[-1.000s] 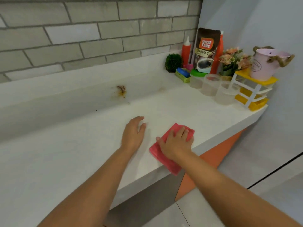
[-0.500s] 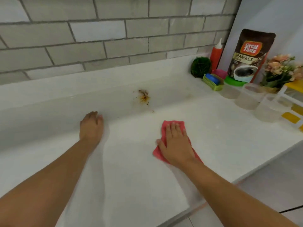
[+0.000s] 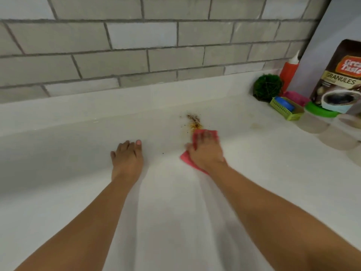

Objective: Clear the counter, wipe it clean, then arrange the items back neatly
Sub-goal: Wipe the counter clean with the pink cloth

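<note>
1. On the white table (image 3: 74, 182), toward its back edge, the right hand (image 3: 207, 152) lies flat on a pink cloth (image 3: 185, 159). Its fingers are stretched out and press the cloth down; they do not curl round it. The fingers look blurred.
2. Most of the cloth is hidden under the palm. One corner shows just left of the wrist, and the far edge shows beyond the fingertips.
3. This far edge touches the near end of a brown stain (image 3: 194, 122) at the back of the table, below the grey tile wall (image 3: 136, 36). Some small dark crumbs lie around the stain.
4. The left hand (image 3: 127, 157) rests palm down on the table, left of the cloth and apart from it. Its fingers are loosely spread and hold nothing.
5. At the far right corner several things stand close together: a green ball (image 3: 267, 87), a red squeeze bottle (image 3: 289, 72) behind it, and a brown coffee pouch (image 3: 340, 79) with the word "GRANULES".
6. Before the ball and the bottle there is a small green basket (image 3: 286, 112) with a blue object (image 3: 284, 101) inside.
7. Near the right edge stand clear plastic containers (image 3: 312, 124), one of them with a green lid (image 3: 320, 111).
</note>
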`<move>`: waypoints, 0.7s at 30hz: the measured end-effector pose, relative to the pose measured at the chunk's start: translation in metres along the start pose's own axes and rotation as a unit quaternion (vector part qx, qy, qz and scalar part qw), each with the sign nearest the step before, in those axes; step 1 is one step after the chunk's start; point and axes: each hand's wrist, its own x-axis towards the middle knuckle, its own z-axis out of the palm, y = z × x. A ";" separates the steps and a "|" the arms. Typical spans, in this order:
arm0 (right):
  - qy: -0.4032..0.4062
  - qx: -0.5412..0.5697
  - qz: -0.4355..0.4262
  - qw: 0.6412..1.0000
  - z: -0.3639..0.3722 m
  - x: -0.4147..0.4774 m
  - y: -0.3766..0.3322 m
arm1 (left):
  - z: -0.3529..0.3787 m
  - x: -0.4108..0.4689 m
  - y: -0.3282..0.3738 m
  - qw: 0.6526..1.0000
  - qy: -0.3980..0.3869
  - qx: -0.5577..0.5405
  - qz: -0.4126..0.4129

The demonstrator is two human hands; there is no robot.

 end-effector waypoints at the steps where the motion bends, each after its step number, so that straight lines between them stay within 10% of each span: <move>1: -0.006 0.004 -0.052 0.999 0.003 -0.007 -0.029 | -0.001 -0.001 0.000 1.000 0.004 -0.013 -0.001; 6: -0.003 0.069 -0.221 0.973 0.008 -0.029 -0.034 | -0.009 -0.007 0.000 0.994 0.021 -0.106 -0.012; 14: 0.055 0.067 -0.014 0.996 0.005 0.022 0.024 | -0.012 -0.008 -0.003 0.945 0.054 -0.316 -0.061; 21: 0.009 0.165 -0.266 0.950 0.019 -0.017 -0.102 | -0.023 -0.010 -0.014 0.843 0.042 -0.524 -0.114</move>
